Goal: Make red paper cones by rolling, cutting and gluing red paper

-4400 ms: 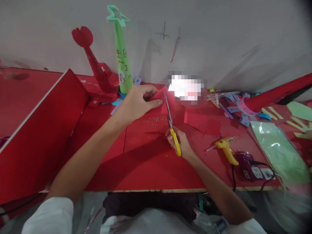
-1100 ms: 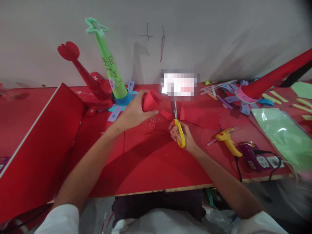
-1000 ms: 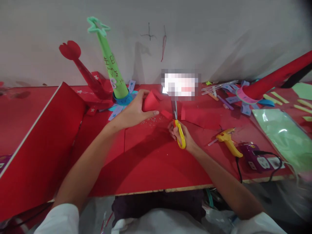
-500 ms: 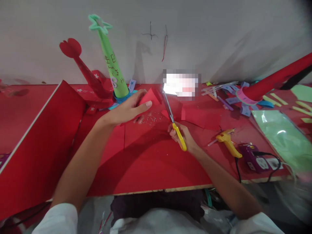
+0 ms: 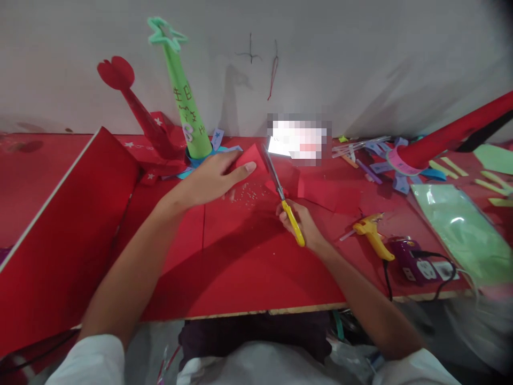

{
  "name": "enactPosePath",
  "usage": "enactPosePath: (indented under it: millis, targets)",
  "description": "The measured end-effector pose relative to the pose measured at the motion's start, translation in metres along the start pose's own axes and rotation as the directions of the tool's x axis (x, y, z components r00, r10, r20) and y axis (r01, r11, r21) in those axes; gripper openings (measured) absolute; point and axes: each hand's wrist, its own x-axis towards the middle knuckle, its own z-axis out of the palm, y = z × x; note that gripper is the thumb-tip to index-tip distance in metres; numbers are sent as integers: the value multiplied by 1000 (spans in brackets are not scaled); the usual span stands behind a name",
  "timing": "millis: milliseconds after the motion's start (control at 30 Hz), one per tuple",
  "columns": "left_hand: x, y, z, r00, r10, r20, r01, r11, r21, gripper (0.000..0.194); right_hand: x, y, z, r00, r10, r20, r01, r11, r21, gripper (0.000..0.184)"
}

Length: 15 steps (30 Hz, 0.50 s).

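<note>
My left hand [image 5: 212,179] lies on a piece of red paper [image 5: 250,158] near the back of the red table [image 5: 240,262], thumb stretched along its lower edge and fingers closed over it. My right hand [image 5: 302,224] grips yellow-handled scissors [image 5: 280,192]. Their blades point up and left and meet the paper's right edge. A small red offcut [image 5: 272,187] lies just left of the blades, with white specks scattered on the table beside it.
A green paper cone with a star top [image 5: 182,101] and a red paper cone [image 5: 136,112] stand at the back left. A big red board [image 5: 60,235] leans at left. A yellow glue gun [image 5: 372,232], purple power strip [image 5: 414,264], green sheet [image 5: 460,232] and paper scraps lie right.
The red paper was a rolled cone in my left hand a second ago; now it lies flatter under that hand, and the scissor blades have tilted left onto its edge.
</note>
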Motion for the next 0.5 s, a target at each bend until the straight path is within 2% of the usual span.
enactPosePath:
  millis: [133,333,500]
  targets:
    - [-5,6,0,999,-27,-44,31,994,102,46,0,5,0,1000,-3,-3,3,1000,-19,64]
    - [-11,18,0,995,-46,-91,67,969,240,46,-2,7,-1,998,24,52,-24,1000,-4,62]
    - [-13,21,2,995,-49,-87,70,965,252,45,-2,2,-1,999,3,47,-2,1000,-22,61]
